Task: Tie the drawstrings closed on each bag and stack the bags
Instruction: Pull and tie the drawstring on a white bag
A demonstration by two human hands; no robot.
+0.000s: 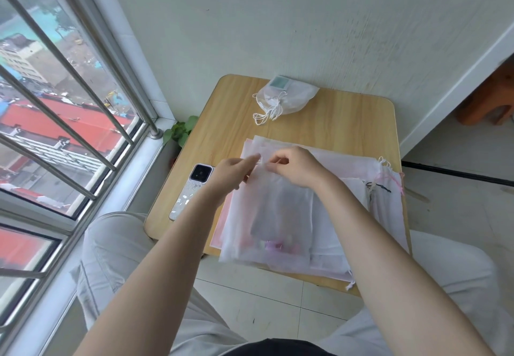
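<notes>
1. A sheer white bag (281, 211) lies on top of a loose pile of flat bags (347, 216) on the near part of the wooden worktop (333, 116).
2. At its far end, the left hand (230, 173) and right hand (294, 167) each seem to pinch a thin drawstring, though blur hides the cord.
3. A tied bundle of bags (286, 95) sits at the worktop's far edge.
4. A phone (192, 190) lies just left of the pile.
</notes>
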